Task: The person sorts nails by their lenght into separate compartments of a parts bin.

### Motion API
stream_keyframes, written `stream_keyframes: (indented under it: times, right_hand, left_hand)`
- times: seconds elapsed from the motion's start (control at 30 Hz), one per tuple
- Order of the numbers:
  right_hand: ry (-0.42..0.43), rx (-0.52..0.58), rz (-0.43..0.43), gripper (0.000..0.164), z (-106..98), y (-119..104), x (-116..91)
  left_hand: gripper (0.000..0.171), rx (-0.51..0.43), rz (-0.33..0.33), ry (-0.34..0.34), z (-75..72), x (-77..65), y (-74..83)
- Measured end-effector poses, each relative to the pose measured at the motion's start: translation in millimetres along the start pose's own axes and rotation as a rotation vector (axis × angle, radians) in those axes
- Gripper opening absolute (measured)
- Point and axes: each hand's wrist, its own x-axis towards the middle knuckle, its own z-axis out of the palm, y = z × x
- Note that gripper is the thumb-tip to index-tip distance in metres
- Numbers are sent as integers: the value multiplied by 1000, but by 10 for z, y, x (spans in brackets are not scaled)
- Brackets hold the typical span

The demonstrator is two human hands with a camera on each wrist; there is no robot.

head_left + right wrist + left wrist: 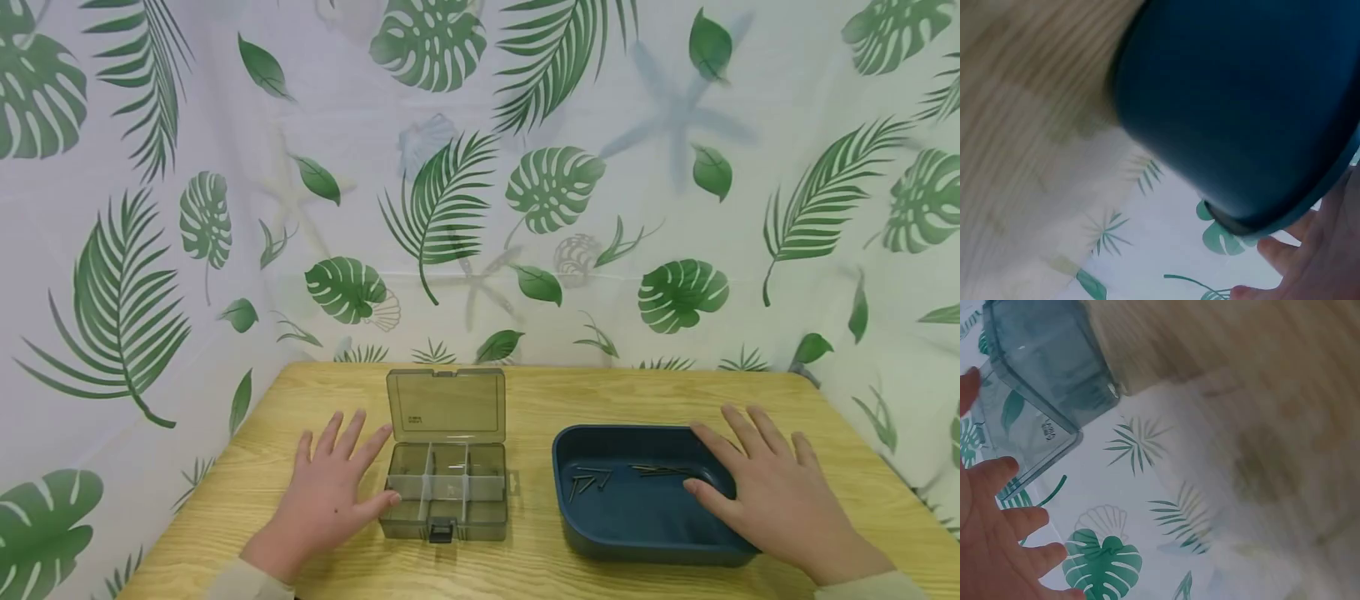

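A smoky clear compartment box (pixel 405 531) stands on the table with its lid (pixel 447 406) raised. Dividers split it into several compartments, and I make out nothing in them. Spread fingers of my left hand (pixel 330 487) lie along its left side, the thumb at the box's edge. To the right sits a dark blue tray (pixel 645 525). Inside it are several short nails (pixel 587 482) at the left and a bunch of longer thin nails (pixel 660 471) farther right. My right hand (pixel 783 492) is over the tray's right rim, fingers extended, holding nothing; whether it touches is unclear.
The wood-grain table (pixel 532 575) bears both containers, with a gap between them. A white leaf-print curtain (pixel 480 233) hangs behind the table and at both sides. The box's front latch (pixel 441 531) faces me.
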Motion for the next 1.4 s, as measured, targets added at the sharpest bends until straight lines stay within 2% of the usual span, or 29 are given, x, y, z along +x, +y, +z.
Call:
stream_keyframes:
  times: [0.17,0.27,0.33,0.47,0.57,0.73,0.87,1.0,1.2,1.4]
  right_hand:
    - [99,58,-101,67,-15,-66,41]
    - [116,103,-150,57,-17,-105,76]
    - [79,132,-149,53,-16,-125,100]
    - [-45,171,-118,52,9,-156,161]
    - [-125,185,-100,52,49,-159,225]
    - [-227,157,-90,56,125,-150,316]
    - [-276,142,-94,54,173,-151,346]
    - [-269,148,-112,46,239,-132,359]
    - [-259,166,-116,36,303,-110,374]
    - [-267,169,-100,33,319,-112,382]
  left_hand:
    - [79,-190,-36,-16,-8,19,73]
    - [79,-344,-88,-49,9,46,97]
    - [79,-458,-144,-78,22,75,109]
    - [78,-673,-285,-141,58,142,111]
    - [76,-799,-377,-164,94,187,95]
    - [74,-969,-456,-175,182,204,41]
    - [71,-1075,-456,-208,245,175,-2]
    - [68,-1151,-427,-231,306,146,-34]
    - [67,-1295,-438,-258,379,112,-73]
    - [67,-1348,-425,-270,419,110,-92]
